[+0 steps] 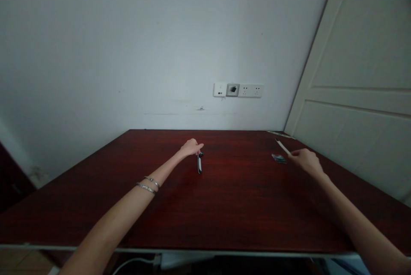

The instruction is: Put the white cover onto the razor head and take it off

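Near the middle of the table, my left hand [192,147] is closed, its fingertips at the top end of a slim black-and-white object [199,165]. That object points down toward me; its exact kind is too small to make out, and a small dark bit shows at its upper end. Over on the right, my right hand [306,160] pinches one end of a narrow white stick-like piece [283,146] with a dark far tip, which slants up and to the left. Just left of my right fingers lies a small clear packet [278,158] with dark greenish contents.
The dark red wooden table [224,210] reaches back to a white wall. A thin pale strip [281,134] lies at its far right corner. Wall sockets [251,91] sit above the back edge. A cream panelled door [356,95] borders the right side.
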Demonstrator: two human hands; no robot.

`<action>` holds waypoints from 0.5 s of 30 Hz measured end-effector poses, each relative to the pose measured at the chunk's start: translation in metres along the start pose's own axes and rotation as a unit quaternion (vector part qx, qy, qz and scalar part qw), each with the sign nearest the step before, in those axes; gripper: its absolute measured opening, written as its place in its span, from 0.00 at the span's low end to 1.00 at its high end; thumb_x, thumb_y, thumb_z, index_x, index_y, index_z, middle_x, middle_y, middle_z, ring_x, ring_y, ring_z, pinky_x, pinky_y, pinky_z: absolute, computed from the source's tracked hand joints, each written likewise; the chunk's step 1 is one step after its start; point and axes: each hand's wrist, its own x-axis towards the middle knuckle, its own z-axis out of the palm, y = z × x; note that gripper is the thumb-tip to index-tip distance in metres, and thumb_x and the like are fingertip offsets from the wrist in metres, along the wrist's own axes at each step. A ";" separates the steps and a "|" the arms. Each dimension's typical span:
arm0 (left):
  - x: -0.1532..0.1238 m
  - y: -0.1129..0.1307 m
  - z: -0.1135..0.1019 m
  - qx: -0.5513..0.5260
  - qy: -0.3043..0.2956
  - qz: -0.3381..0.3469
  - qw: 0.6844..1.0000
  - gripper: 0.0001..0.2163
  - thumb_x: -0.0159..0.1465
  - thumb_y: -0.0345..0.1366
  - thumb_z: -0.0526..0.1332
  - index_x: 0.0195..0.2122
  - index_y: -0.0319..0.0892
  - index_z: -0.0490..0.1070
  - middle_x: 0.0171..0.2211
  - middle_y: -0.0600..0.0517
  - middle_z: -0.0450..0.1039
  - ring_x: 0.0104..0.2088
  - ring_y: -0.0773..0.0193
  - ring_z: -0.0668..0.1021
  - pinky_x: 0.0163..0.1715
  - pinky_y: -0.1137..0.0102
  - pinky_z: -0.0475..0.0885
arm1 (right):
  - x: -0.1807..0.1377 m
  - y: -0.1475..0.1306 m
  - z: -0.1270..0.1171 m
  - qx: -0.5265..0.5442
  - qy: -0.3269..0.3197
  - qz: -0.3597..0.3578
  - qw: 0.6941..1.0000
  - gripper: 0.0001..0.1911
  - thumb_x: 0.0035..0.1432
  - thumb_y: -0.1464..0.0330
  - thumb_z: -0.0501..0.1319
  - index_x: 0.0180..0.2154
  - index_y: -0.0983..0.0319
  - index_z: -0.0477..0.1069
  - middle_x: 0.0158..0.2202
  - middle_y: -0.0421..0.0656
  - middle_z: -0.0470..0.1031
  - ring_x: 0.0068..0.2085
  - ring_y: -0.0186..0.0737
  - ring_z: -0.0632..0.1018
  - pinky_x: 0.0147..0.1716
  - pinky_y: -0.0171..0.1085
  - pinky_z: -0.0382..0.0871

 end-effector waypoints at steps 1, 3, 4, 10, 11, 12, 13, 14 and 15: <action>0.001 0.005 -0.001 -0.021 0.008 0.000 1.000 0.21 0.61 0.46 0.50 0.24 0.36 0.75 0.25 0.47 0.76 0.25 0.68 0.76 0.25 0.77 0.67 | -0.002 -0.012 -0.004 0.000 -0.020 -0.008 1.000 0.14 0.48 0.62 0.60 0.35 0.62 0.79 0.30 0.53 0.78 0.31 0.49 0.78 0.28 0.39 0.64; 0.005 0.018 -0.003 -0.055 0.025 -0.003 0.998 0.18 0.61 0.44 0.52 0.28 0.36 0.76 0.26 0.48 0.77 0.22 0.70 0.75 0.23 0.78 0.66 | -0.010 -0.041 -0.010 0.003 -0.013 -0.045 0.999 0.16 0.49 0.62 0.59 0.37 0.63 0.78 0.33 0.52 0.78 0.36 0.50 0.77 0.31 0.38 0.65; 0.008 0.027 -0.004 -0.069 0.034 0.000 0.997 0.17 0.61 0.43 0.52 0.29 0.36 0.76 0.27 0.48 0.77 0.22 0.70 0.74 0.23 0.78 0.66 | -0.015 -0.058 -0.012 0.009 -0.008 -0.068 0.998 0.16 0.50 0.62 0.58 0.37 0.63 0.78 0.34 0.51 0.78 0.38 0.49 0.77 0.32 0.37 0.65; 0.018 0.082 -0.002 -0.099 0.049 0.022 0.994 0.19 0.61 0.46 0.53 0.32 0.36 0.76 0.26 0.48 0.76 0.23 0.70 0.74 0.27 0.75 0.68 | -0.058 -0.160 -0.014 0.029 0.005 -0.198 0.980 0.14 0.52 0.65 0.55 0.36 0.62 0.77 0.35 0.48 0.77 0.36 0.42 0.76 0.33 0.33 0.63; 0.018 0.089 -0.001 -0.102 0.053 0.026 0.993 0.19 0.61 0.47 0.53 0.31 0.37 0.76 0.26 0.48 0.76 0.23 0.69 0.75 0.28 0.74 0.68 | -0.066 -0.173 -0.015 0.031 0.011 -0.210 0.977 0.14 0.53 0.65 0.55 0.36 0.62 0.76 0.35 0.48 0.76 0.35 0.41 0.76 0.33 0.32 0.62; 0.016 0.094 0.000 -0.103 0.062 0.025 0.992 0.20 0.60 0.49 0.53 0.30 0.37 0.76 0.26 0.48 0.76 0.24 0.68 0.75 0.29 0.73 0.68 | -0.073 -0.184 -0.016 0.030 0.015 -0.222 0.974 0.13 0.53 0.65 0.55 0.35 0.63 0.76 0.34 0.48 0.76 0.35 0.41 0.75 0.32 0.32 0.62; 0.015 0.097 0.001 -0.105 0.075 0.025 0.991 0.21 0.60 0.50 0.53 0.29 0.38 0.76 0.25 0.49 0.76 0.26 0.66 0.76 0.31 0.72 0.68 | -0.080 -0.193 -0.018 0.030 0.015 -0.236 0.971 0.13 0.54 0.66 0.54 0.34 0.63 0.76 0.34 0.48 0.75 0.34 0.40 0.75 0.32 0.32 0.61; 0.013 0.100 0.002 -0.107 0.086 0.026 0.990 0.21 0.60 0.51 0.53 0.29 0.39 0.77 0.25 0.49 0.76 0.27 0.65 0.76 0.32 0.72 0.68 | -0.086 -0.201 -0.019 0.030 0.013 -0.244 0.969 0.13 0.54 0.66 0.54 0.33 0.64 0.76 0.34 0.49 0.74 0.34 0.40 0.75 0.32 0.32 0.61; 0.011 0.101 0.003 -0.108 0.096 0.027 0.989 0.21 0.59 0.52 0.53 0.28 0.40 0.77 0.25 0.50 0.76 0.29 0.64 0.76 0.33 0.71 0.68 | -0.092 -0.207 -0.020 0.030 0.010 -0.251 0.967 0.12 0.54 0.67 0.54 0.33 0.64 0.75 0.34 0.49 0.74 0.33 0.39 0.75 0.31 0.32 0.60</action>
